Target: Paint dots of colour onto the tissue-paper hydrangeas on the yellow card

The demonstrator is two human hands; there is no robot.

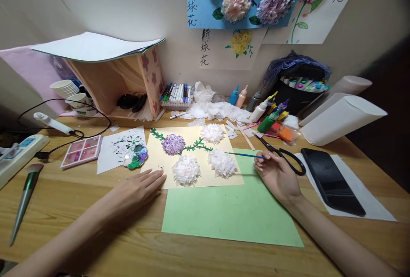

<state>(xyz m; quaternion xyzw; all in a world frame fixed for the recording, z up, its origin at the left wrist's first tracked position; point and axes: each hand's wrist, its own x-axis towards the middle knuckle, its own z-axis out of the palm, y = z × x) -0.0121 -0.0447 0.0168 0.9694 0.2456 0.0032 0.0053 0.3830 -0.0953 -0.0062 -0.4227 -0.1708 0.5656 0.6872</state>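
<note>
My left hand (142,187) lies flat on the lower left corner of the cream paper (160,161), fingers stretched out. Between the fingers of my right hand (278,174) is a thin blue paintbrush (246,155), its tip over the upper edge of a white paper flower (222,163). Two more white flowers (186,170) (212,133) and a purple flower (173,144) sit on the cream paper, with a painted green leafy branch (197,144) running between them. Under part of it lies a green sheet (230,215). A paint palette (136,156) rests left of the cream paper.
Black scissors (292,161) and a phone (331,181) lie on the right. Behind are paper scraps (218,111), a green paint bottle (268,122) and markers (177,93). A large makeup brush (26,200) and pink palette (81,151) lie left.
</note>
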